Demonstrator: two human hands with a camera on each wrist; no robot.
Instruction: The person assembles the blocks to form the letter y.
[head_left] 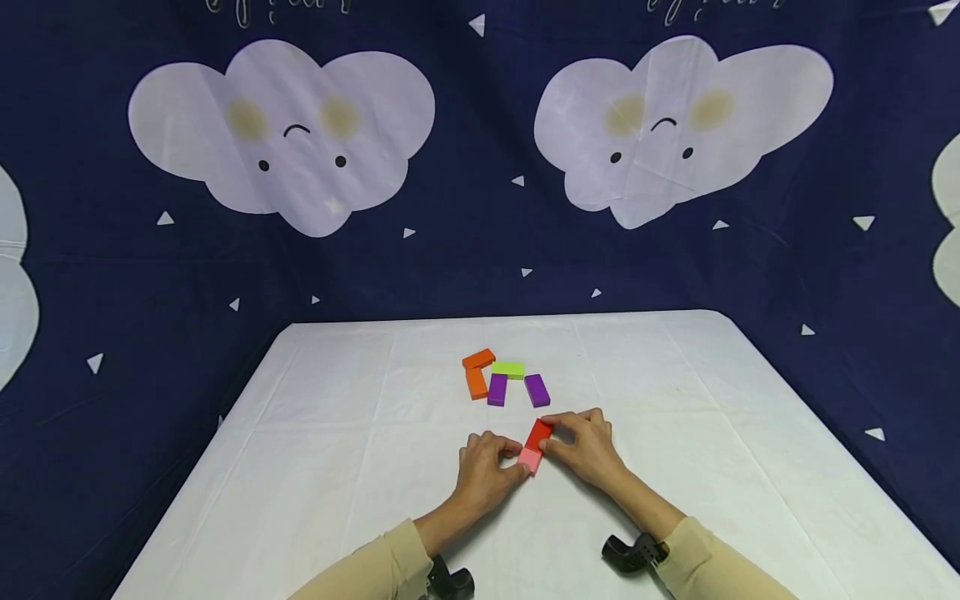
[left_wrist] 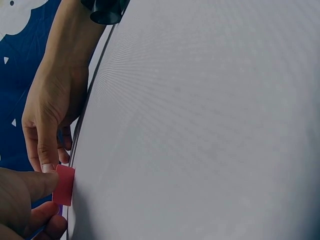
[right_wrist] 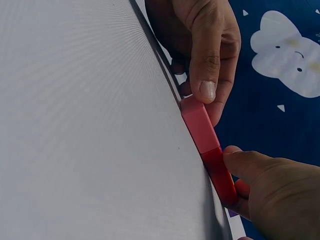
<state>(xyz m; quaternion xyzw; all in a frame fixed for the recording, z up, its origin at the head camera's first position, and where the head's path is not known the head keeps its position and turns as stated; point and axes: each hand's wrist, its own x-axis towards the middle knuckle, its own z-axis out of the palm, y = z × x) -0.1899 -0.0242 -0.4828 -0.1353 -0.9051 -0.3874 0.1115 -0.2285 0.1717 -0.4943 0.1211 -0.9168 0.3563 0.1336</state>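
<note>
A pink block (head_left: 530,459) and a red block (head_left: 538,433) lie end to end on the white table (head_left: 337,467), touching. My left hand (head_left: 516,467) pinches the pink block at its near end. My right hand (head_left: 552,435) pinches the red block at its far end. In the right wrist view the red block (right_wrist: 220,172) sits under my right thumb (right_wrist: 250,165), and the left hand's finger (right_wrist: 207,65) presses the pink block (right_wrist: 199,124). The left wrist view shows the pink block (left_wrist: 64,185) between my left thumb (left_wrist: 27,187) and the right hand (left_wrist: 50,115).
Beyond the hands lie two orange blocks (head_left: 477,371), a green block (head_left: 507,369) and two purple blocks (head_left: 497,389) in a loose cluster. A dark blue cloth with white clouds (head_left: 285,133) hangs behind and beside the table.
</note>
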